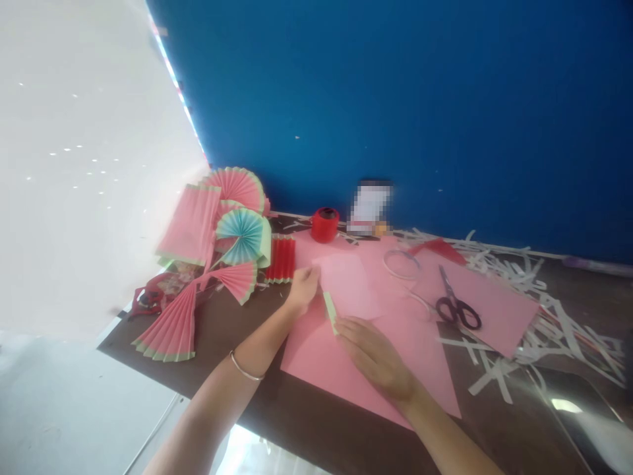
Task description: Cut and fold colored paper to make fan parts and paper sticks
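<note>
Two bare hands at a pale pink paper sheet on a table of paper crafts

A blue wall rose behind a brown table. A large pink sheet covered the table's middle, beneath the pale one. The right hand lay open and flat, fingers outstretched together, their tips touching a light-green strip at the pale sheet's left edge. Pleated pink fans with green borders were grouped at left, around a turquoise fan. White paper strips tangled at right. The left hand was curled at the pale sheet's left corner; blur hid how far its fingers were closed and whether they pinched the paper. Black-handled scissors rested on pink paper at right; a red tape roll stood behind the pale sheet.
</note>
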Demonstrator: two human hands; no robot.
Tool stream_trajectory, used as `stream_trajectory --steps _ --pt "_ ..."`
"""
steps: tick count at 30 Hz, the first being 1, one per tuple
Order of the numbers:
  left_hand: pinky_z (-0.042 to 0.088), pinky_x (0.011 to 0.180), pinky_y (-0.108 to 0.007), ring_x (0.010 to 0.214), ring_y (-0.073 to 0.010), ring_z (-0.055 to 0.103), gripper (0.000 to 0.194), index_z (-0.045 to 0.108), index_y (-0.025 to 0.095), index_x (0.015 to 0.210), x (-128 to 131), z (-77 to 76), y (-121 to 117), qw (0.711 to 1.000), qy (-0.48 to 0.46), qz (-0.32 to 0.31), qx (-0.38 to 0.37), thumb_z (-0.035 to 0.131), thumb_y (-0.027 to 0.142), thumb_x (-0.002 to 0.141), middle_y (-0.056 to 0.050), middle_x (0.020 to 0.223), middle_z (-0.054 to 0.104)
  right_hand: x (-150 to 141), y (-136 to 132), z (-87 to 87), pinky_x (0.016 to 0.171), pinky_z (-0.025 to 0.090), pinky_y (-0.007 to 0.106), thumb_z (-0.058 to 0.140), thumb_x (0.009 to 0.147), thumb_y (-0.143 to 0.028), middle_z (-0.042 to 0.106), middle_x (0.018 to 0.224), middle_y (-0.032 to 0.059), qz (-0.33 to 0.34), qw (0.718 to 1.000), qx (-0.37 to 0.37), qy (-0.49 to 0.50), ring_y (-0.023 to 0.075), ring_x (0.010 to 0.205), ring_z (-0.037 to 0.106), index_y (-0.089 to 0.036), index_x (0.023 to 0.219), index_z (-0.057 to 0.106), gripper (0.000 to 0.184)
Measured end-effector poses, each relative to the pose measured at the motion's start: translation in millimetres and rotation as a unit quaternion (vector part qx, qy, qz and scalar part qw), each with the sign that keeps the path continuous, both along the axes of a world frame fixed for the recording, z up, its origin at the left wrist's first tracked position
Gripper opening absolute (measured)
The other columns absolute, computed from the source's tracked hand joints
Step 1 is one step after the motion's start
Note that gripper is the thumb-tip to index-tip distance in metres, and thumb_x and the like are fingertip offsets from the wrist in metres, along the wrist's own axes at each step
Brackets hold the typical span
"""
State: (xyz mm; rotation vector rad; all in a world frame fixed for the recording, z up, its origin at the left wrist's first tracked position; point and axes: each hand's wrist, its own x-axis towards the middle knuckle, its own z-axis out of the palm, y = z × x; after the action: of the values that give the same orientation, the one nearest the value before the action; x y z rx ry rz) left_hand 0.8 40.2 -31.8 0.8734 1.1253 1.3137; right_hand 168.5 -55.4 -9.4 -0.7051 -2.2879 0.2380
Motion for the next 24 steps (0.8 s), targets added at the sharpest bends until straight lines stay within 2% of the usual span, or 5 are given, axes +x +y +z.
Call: stream_trajectory --steps 5,10,15,19,24 --pt "0.030 0.047 -0.019 0.052 -0.0093 0.042 0.037 0.048 0.015 0.053 -1 -0.6 2 1.000 -0.015 0.016 -0.020 0.063 0.044 0.069 0.003 0.050 0.041 0 0 -0.4 0.098 0.046 0.036 0.037 0.091 -0.015 0.065 0.110 0.0024 0.009 1.000 0.022 -0.009 0.0168 0.108 0.057 -0.025 0.126 0.049 0.038" --pt "0.031 0.047 -0.019 0.052 -0.0087 0.041 0.037 0.046 0.015 0.054 -4 -0.6 3 0.999 -0.030 0.016 -0.008 0.062 0.044 0.070 0.004 0.050 0.039 2 0 -6.9 0.099 0.044 0.038 0.035 0.092 -0.014 0.064 0.112 0.0031 0.006 0.999 0.038 -0.035 0.0172 0.110 0.055 -0.024 0.123 0.051 0.037" --pt "0.031 0.047 -0.019 0.052 -0.0079 0.040 0.039 0.042 0.015 0.054 -6 -0.8 5 0.999 -0.042 0.019 -0.005 0.063 0.044 0.070 0.004 0.051 0.037 1 -1 -10.3 0.102 0.041 0.038 0.037 0.091 -0.012 0.064 0.112 0.0027 0.014 0.999 0.044 -0.008 0.0169 0.111 0.054 -0.025 0.123 0.051 0.037" --pt "0.030 0.047 -0.019 0.051 -0.0074 0.039 0.039 0.042 0.015 0.054 -8 0.4 6 0.999 -0.043 0.022 -0.006 0.064 0.044 0.069 0.004 0.051 0.037 -1 -3 -2.4 0.101 0.042 0.037 0.038 0.091 -0.013 0.066 0.109 0.0026 0.015 0.999 0.039 -0.001 0.0168 0.110 0.054 -0.025 0.122 0.052 0.037" --pt "0.026 0.046 -0.019 0.049 -0.0063 0.036 0.040 0.040 0.015 0.052 -10 5.8 7 0.998 -0.037 0.039 -0.016 0.065 0.042 0.068 0.005 0.050 0.035 -6 -6 12.0 0.099 0.043 0.037 0.035 0.090 -0.009 0.068 0.103 0.0063 0.020 0.994 0.107 -0.021 0.0169 0.112 0.053 -0.018 0.120 0.052 0.036"
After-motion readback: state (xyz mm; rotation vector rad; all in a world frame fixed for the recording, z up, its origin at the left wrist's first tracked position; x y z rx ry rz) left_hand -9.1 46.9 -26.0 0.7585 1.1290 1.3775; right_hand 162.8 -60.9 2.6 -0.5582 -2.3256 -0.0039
